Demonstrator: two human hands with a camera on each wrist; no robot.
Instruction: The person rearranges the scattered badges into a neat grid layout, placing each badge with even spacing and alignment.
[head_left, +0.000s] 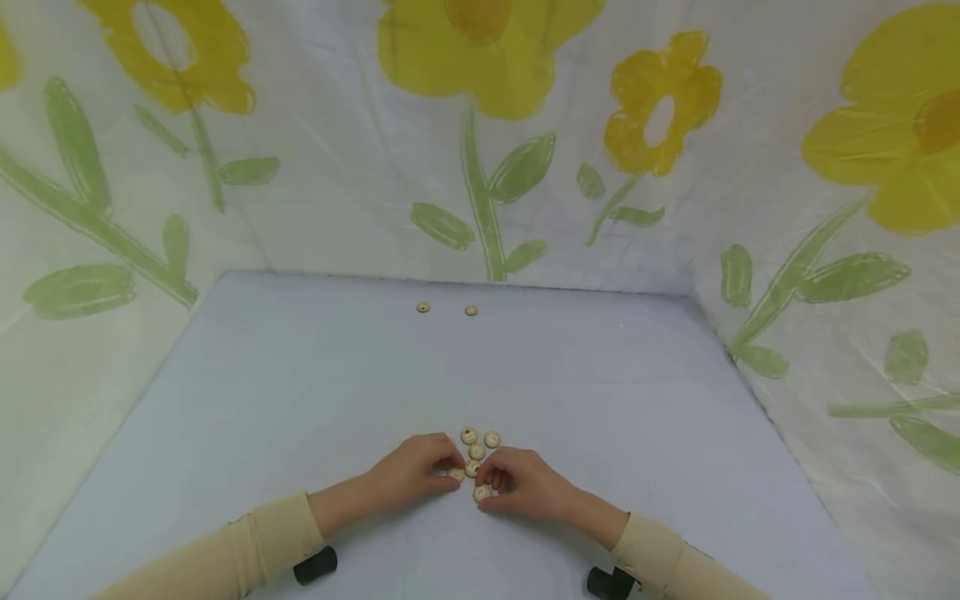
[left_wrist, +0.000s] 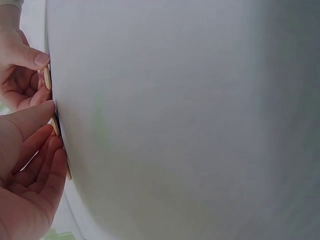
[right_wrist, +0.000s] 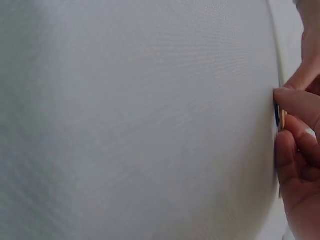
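Observation:
Small round wooden discs with dark marks on their faces lie in a tight group near the front of the table. My left hand [head_left: 408, 473] pinches the leftmost disc [head_left: 456, 475] between thumb and fingers, flat at the table surface. On the nearest disc [head_left: 482, 493], my right hand [head_left: 531, 485] has its thumb and fingers at opposite edges. Between the hands sits another disc [head_left: 472, 469], partly covered by the right fingers. Just beyond are a small disc [head_left: 476, 452], an upper left disc [head_left: 468, 436] and an upper right disc [head_left: 492, 439]. The wrist views show the held discs edge-on.
Two more discs, a left one [head_left: 423, 307] and a right one [head_left: 471, 311], lie apart near the back edge of the pale table [head_left: 600, 375]. White sheeting [head_left: 330, 192] painted with yellow flowers stands behind and along both sides.

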